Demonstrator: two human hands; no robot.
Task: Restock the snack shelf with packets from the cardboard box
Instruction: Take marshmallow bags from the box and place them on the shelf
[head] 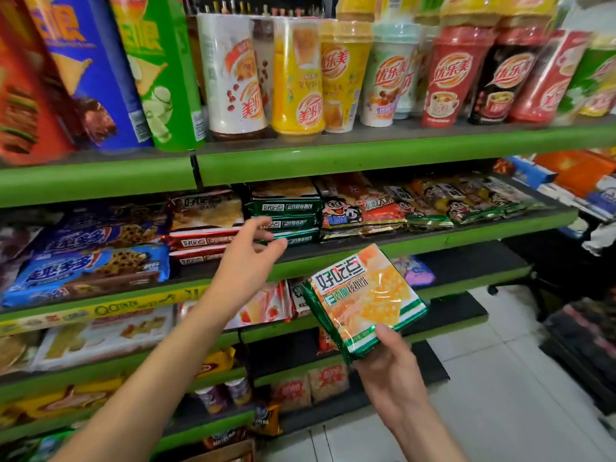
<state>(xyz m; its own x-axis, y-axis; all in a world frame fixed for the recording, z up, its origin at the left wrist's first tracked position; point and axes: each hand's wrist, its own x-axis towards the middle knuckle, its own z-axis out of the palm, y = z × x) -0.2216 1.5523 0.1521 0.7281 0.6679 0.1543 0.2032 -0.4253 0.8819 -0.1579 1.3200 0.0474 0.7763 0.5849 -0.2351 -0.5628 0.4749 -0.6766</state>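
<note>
My right hand (388, 365) grips the lower edge of a green-and-orange biscuit packet (365, 298), held tilted in front of the shelves. My left hand (248, 251) reaches out with relaxed fingers, empty, just in front of a stack of matching green packets (290, 213) on the second green shelf (383, 250). A red-edged stack of the same brand (205, 228) lies to the left of the green stack. A brown cardboard edge (230, 453) shows at the bottom of the frame.
Blue cookie packs (90, 261) fill the shelf's left side, cartoon-face snack bags (400, 208) its right. Tall cup drinks (366, 71) and chip tubes (93, 71) stand on the shelf above. Lower shelves hold more snacks. White tiled floor (483, 378) lies to the right.
</note>
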